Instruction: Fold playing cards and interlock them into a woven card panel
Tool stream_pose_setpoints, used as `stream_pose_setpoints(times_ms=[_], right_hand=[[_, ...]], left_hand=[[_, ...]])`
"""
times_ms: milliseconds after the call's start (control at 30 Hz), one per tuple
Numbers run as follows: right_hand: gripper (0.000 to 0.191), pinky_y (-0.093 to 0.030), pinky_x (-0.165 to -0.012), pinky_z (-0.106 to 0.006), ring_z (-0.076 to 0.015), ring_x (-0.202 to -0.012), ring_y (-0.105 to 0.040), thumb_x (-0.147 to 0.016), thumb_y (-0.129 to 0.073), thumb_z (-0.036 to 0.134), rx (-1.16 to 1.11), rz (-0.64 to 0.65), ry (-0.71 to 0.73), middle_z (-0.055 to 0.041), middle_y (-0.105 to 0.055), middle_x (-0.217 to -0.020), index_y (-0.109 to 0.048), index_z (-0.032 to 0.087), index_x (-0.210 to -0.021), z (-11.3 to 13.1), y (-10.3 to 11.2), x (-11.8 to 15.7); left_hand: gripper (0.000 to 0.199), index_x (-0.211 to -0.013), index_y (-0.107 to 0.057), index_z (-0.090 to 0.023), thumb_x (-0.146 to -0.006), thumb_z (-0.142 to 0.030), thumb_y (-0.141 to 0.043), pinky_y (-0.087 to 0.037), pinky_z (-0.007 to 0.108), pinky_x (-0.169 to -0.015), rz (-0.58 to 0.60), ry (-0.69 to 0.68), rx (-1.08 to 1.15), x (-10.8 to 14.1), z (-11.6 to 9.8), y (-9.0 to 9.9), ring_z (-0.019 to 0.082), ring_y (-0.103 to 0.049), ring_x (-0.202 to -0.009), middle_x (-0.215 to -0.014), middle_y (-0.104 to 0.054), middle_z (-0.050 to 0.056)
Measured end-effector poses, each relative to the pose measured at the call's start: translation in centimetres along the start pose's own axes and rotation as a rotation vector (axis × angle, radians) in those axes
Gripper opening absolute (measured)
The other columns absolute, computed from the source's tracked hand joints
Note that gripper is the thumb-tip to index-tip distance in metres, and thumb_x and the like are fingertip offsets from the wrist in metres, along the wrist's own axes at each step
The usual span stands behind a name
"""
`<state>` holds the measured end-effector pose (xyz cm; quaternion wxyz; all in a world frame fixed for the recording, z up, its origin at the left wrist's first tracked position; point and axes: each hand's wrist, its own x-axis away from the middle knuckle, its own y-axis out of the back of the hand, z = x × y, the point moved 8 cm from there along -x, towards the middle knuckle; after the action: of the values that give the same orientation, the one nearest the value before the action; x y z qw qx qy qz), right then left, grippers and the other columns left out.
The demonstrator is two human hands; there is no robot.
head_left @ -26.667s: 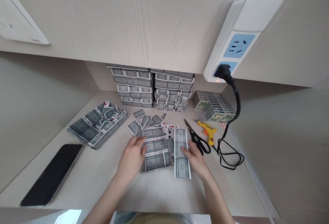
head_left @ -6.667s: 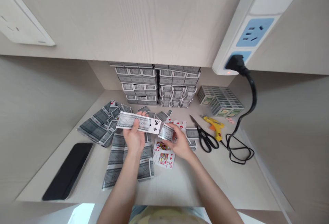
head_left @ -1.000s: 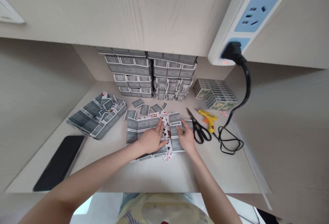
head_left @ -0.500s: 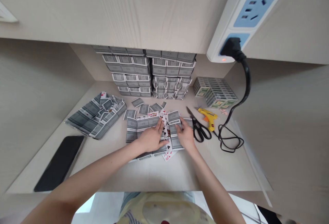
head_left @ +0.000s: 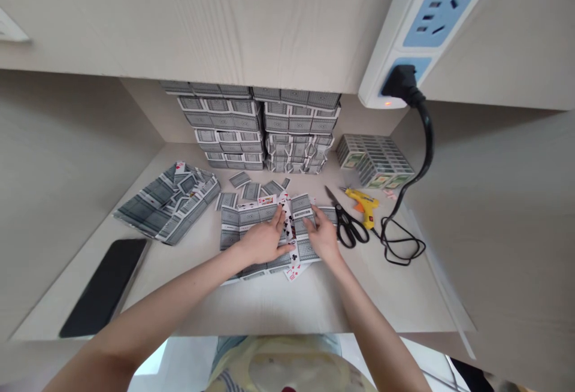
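Desk (head_left: 287, 308), pale, one: I find the card panel (head_left: 252, 218), my landmark, lying flat on it near the middle.
Card-covered boxes (head_left: 299, 122), two stacks side by side: behind the panel, against the rear.
Power strip (head_left: 387, 50), white and blue, one black plug (head_left: 399, 82) seated: above and right of the panel; its lamp is lit.
Card tray (head_left: 150, 215), grey backs outward, cards inside: left of the panel.
Block of boxed decks (head_left: 381, 167), transparent-looking: behind and to the right of the panel.
Black phone-like slab (head_left: 104, 287): left of the panel, nearer the front edge.
Left hand (head_left: 265, 241), mine: laid over the panel, fingers spread, grip wide, fingertips and thumb on face-up cards (head_left: 293, 255) at its right side.
Right hand (head_left: 324, 237), mine: right of the panel, grip narrow, thumb and fingers holding the card strip (head_left: 307, 250) beside those face-up cards.
Scissors (head_left: 348, 228), black-handled: right of the panel.
Glue gun (head_left: 366, 203), yellow: right of the panel, beyond the scissors.
Loose cards (head_left: 250, 190), backs up: just behind the panel.
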<state>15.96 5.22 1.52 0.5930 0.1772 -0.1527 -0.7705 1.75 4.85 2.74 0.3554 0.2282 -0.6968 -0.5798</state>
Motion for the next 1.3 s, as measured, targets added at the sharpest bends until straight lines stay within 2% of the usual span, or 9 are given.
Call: stream_pose_setpoints(times_ms=[367, 533, 633, 700, 767, 933, 1300], right_hand=[[0.045, -0.047, -0.077, -0.034, -0.0219, -0.082, -0.064, -0.076, -0.050, 0.026, 0.008, -0.002, -0.003, -0.0104, -0.069, -0.091, -0.049, 0.014, -0.119, 0.2, 0.0, -0.2], [0.045, -0.043, -0.085, -0.037, -0.0229, -0.094, -0.060, -0.074, -0.050, 0.022, 0.051, 0.006, -0.029, -0.0110, -0.065, -0.103, -0.050, 0.015, -0.118, 0.4, 0.1, -0.4], [0.051, -0.042, -0.088, -0.035, -0.0211, -0.098, -0.058, -0.069, -0.054, 0.019, -0.043, 0.080, -0.035, -0.0098, -0.061, -0.110, -0.045, 0.016, -0.120, 0.5, -0.3, 0.0], [0.054, -0.043, -0.087, -0.034, -0.0198, -0.095, -0.059, -0.065, -0.057, 0.018, -0.135, 0.160, -0.063, -0.0082, -0.062, -0.108, -0.044, 0.016, -0.118, 0.3, -0.7, 0.7], [0.049, -0.045, -0.083, -0.033, -0.0190, -0.089, -0.060, -0.064, -0.058, 0.019, -0.201, 0.227, -0.112, -0.0063, -0.064, -0.102, -0.047, 0.017, -0.112, 0.0, -1.1, 1.5], [0.035, -0.044, -0.084, -0.034, -0.0189, -0.090, -0.059, -0.068, -0.056, 0.023, -0.264, 0.218, -0.133, -0.0055, -0.064, -0.099, -0.050, 0.018, -0.103, -0.1, -1.0, 2.2], [0.033, -0.043, -0.083, -0.034, -0.0193, -0.090, -0.059, -0.071, -0.050, 0.020, -0.095, 0.220, -0.098, -0.0050, -0.063, -0.098, -0.051, 0.019, -0.104, 0.0, -1.8, 0.8]], left_hand=[[0.085, -0.137, -0.018, -0.003, -0.078, -0.064, -0.027, -0.043, 0.035, -0.071, -0.018, -0.012, -0.018, 0.0, 0.0, 0.0, 0.030, -0.060, -0.092, -0.144, -0.007, 0.023], [0.085, -0.137, -0.019, -0.004, -0.078, -0.064, -0.028, -0.043, 0.035, -0.070, -0.014, -0.006, -0.025, 0.0, 0.0, 0.0, 0.029, -0.061, -0.088, -0.144, -0.008, 0.023], [0.084, -0.137, -0.020, -0.005, -0.078, -0.065, -0.026, -0.043, 0.034, -0.071, -0.021, -0.009, -0.022, 0.0, 0.0, 0.2, 0.028, -0.061, -0.089, -0.144, -0.009, 0.022], [0.084, -0.137, -0.020, -0.005, -0.078, -0.065, -0.025, -0.043, 0.033, -0.072, -0.022, -0.013, -0.016, 0.1, 0.0, 0.3, 0.028, -0.060, -0.090, -0.145, -0.010, 0.022], [0.084, -0.136, -0.021, -0.005, -0.078, -0.065, -0.024, -0.043, 0.033, -0.072, -0.018, -0.009, -0.016, 0.1, 0.0, 0.3, 0.028, -0.061, -0.090, -0.145, -0.009, 0.021], [0.084, -0.136, -0.022, -0.006, -0.078, -0.066, -0.025, -0.043, 0.034, -0.071, -0.014, -0.003, -0.023, 0.1, 0.0, 0.3, 0.028, -0.061, -0.088, -0.145, -0.010, 0.020], [0.084, -0.137, -0.019, -0.004, -0.078, -0.063, -0.027, -0.043, 0.035, -0.071, -0.015, -0.009, -0.013, 0.1, 0.0, 0.1, 0.030, -0.059, -0.093, -0.145, -0.007, 0.021]])
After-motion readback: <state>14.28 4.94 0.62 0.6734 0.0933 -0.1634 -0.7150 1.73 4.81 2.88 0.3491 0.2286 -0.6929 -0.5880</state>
